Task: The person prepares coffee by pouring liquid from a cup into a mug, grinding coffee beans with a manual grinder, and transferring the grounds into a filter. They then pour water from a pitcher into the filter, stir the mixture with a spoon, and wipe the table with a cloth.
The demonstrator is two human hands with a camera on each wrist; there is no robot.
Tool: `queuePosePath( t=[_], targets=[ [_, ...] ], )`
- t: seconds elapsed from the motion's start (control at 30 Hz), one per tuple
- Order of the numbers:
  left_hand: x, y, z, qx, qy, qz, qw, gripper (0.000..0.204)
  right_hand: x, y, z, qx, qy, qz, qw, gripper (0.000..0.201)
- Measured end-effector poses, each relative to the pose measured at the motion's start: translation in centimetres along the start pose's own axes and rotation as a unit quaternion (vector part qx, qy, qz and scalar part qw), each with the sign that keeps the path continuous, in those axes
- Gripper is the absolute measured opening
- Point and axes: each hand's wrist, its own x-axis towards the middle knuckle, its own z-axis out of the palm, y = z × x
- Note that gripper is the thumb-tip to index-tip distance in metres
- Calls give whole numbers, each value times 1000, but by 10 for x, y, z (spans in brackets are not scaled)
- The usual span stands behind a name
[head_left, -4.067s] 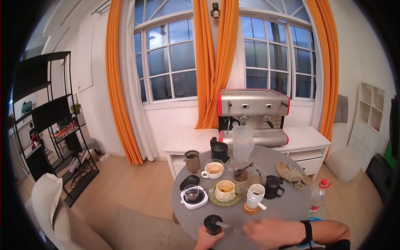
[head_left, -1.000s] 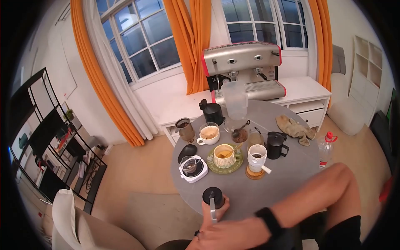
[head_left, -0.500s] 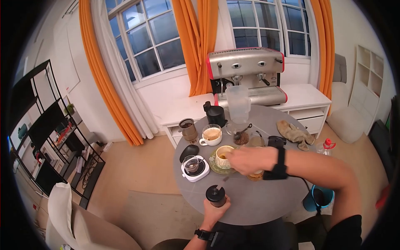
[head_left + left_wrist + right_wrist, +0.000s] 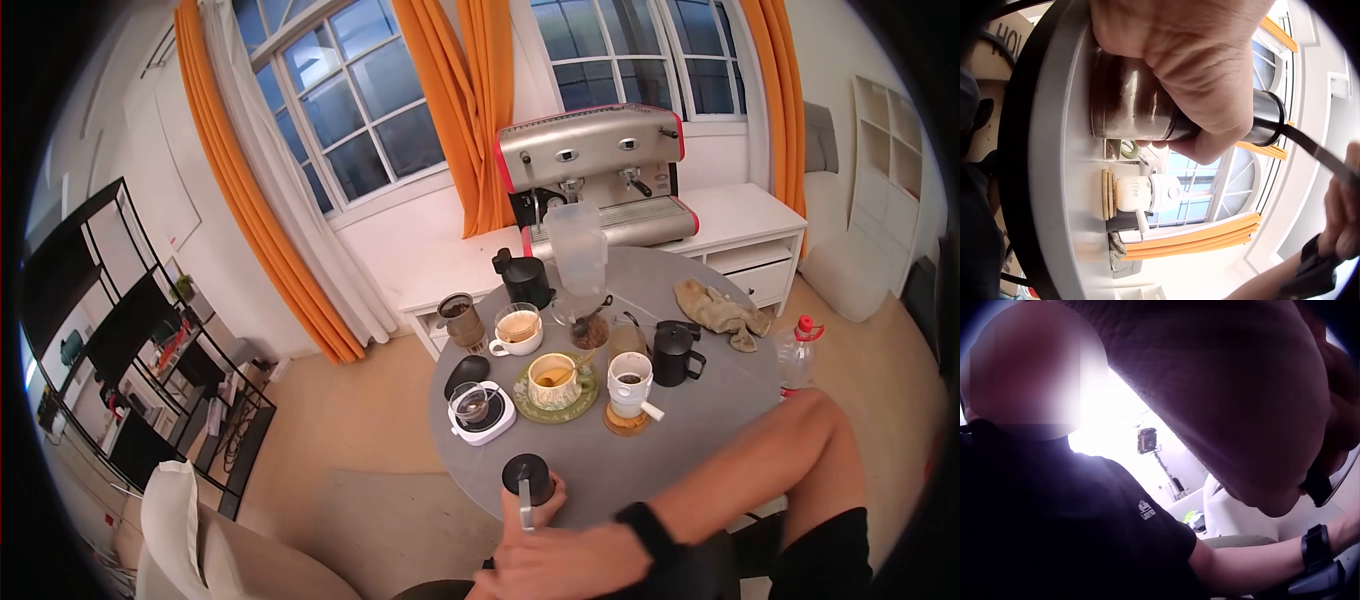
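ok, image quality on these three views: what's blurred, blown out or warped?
Head: fisheye warp, black corners, right hand looks motion-blurred. Left wrist: scene turned sideways, bright glare on the grinder. Right wrist: background partly blown out to white, shirt and right hand in deep shade, round blurred patch over the person's head.

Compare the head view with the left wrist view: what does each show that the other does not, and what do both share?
Only the head view: the espresso machine and the black shelf. Only the left wrist view: the clear lower chamber of the grinder and lettering on the white cup. Both: the left hand gripping the grinder, the right hand at its crank, the orange curtains.
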Motion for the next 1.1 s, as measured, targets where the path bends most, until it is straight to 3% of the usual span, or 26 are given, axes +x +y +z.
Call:
queuePosePath(
  t=[0.03,0.07,0.1,0.13,0.17,0.2,0.23,0.27,0.33,0.37,0.5,0.63,0.67,0.7,0.73,0.83,0.87,0.9,0.97,1.0,1.1],
  targets=[
    [4,-14,7,21,66,-23,997,13,13,21,31,15,-137,-18,990,21],
    [9,-28,25,43,131,-47,989,15,45,24,24,87,-320,85,939,25],
    [11,-41,46,65,195,-71,976,17,50,36,48,65,-272,103,955,26],
    [11,-52,63,86,257,-94,958,19,54,63,58,85,-189,27,978,28],
    [0,-49,30,86,159,-57,982,26,72,82,71,45,-272,74,958,36],
    [-12,-46,-3,77,59,-19,995,33,78,110,79,50,-290,98,951,35],
    [-10,15,7,32,51,28,998,24,74,146,93,18,-315,102,943,31],
    [-5,11,4,9,22,48,999,19,70,175,98,-14,-340,106,934,28],
    [0,17,5,-21,9,64,998,10,51,197,44,-45,-339,175,923,30],
    [-1,21,5,-15,2,61,998,9,37,201,31,-62,-346,258,900,32],
    [-1,26,6,-29,-10,52,998,8,-33,177,-48,-99,-321,338,879,37],
    [-1,10,5,-35,-3,51,998,11,-72,87,-96,-110,-283,393,868,21],
    [-2,15,6,-35,9,47,998,11,-60,61,-107,-92,-341,411,841,22],
    [-3,24,7,-35,22,43,998,11,-61,36,-104,-111,-331,393,851,24],
    [-4,29,8,-34,32,38,998,11,-40,12,-106,-99,-391,393,827,20],
    [-1,10,3,-41,-23,33,998,12,-21,-28,-81,-6,-315,239,918,25],
    [-2,16,5,-38,-6,6,999,13,-14,-34,-60,-9,-311,223,924,26],
    [-1,14,6,-32,-3,10,999,12,8,-28,-57,33,-312,213,925,26],
    [2,-5,4,-21,7,23,999,12,7,-11,4,51,-158,135,977,24],
    [8,-36,-3,-47,-31,12,998,14,16,-1,31,41,-129,117,984,23],
    [-10,-24,-5,-270,13,-92,958,23,54,41,70,-18,-173,114,978,19]
  ],
)
